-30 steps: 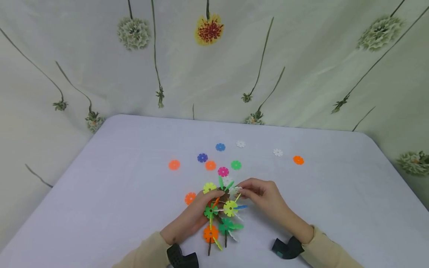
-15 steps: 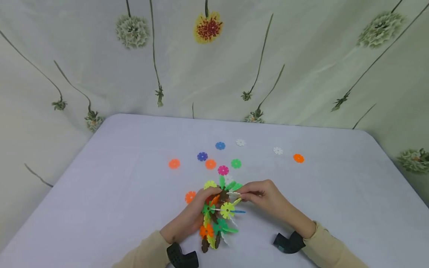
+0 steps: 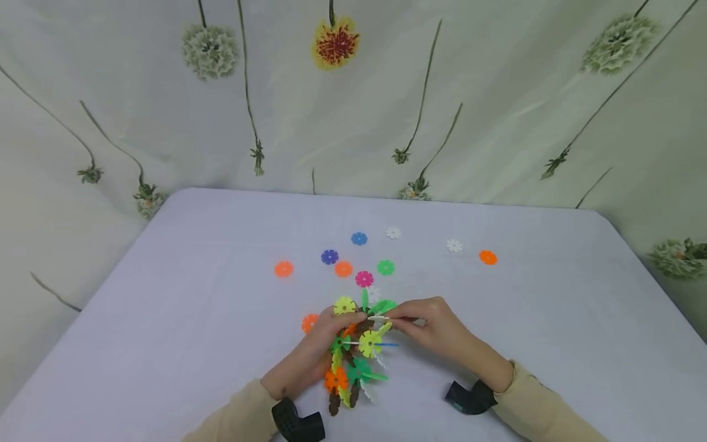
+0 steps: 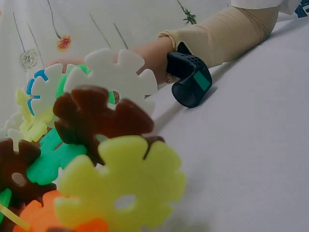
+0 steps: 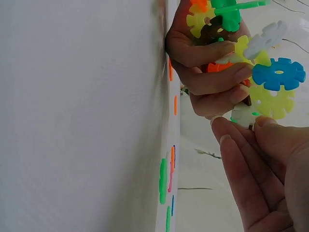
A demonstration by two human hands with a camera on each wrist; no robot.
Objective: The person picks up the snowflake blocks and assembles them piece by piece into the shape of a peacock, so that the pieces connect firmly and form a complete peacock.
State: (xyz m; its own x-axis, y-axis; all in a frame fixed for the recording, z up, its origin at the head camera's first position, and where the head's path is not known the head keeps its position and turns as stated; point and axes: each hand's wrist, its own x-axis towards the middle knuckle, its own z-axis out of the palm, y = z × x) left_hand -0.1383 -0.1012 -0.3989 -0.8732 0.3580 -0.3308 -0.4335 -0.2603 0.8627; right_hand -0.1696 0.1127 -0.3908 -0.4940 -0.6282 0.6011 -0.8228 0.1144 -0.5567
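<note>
My left hand (image 3: 309, 353) grips a cluster of interlocked snowflake discs, with its fingers curled round the middle in the right wrist view. Brown, green, yellow, orange, white and blue discs make up the cluster; a blue disc (image 5: 279, 73) sticks out on one side. Between thumb and fingertips, my right hand (image 3: 436, 325) pinches a white snowflake disc (image 5: 244, 116) against the cluster's upper part. Seen from the head, that disc is edge-on, beside a brown one; whether its slot is seated cannot be told. Close to the left wrist camera are a yellow disc (image 4: 120, 176) and a brown disc (image 4: 96, 118).
Loose discs lie flat on the white-covered table (image 3: 166, 344) beyond the hands, among them a pink disc (image 3: 364, 279), a green disc (image 3: 385, 267) and a blue disc (image 3: 359, 239). An orange disc (image 3: 488, 257) lies farther right. A flower-printed cloth (image 3: 497, 123) hangs behind.
The white disc in my right hand has turned from face-on to edge-on and come closer to the brown disc. My left hand has tilted the cluster, so its lower brown discs show more of their faces.
</note>
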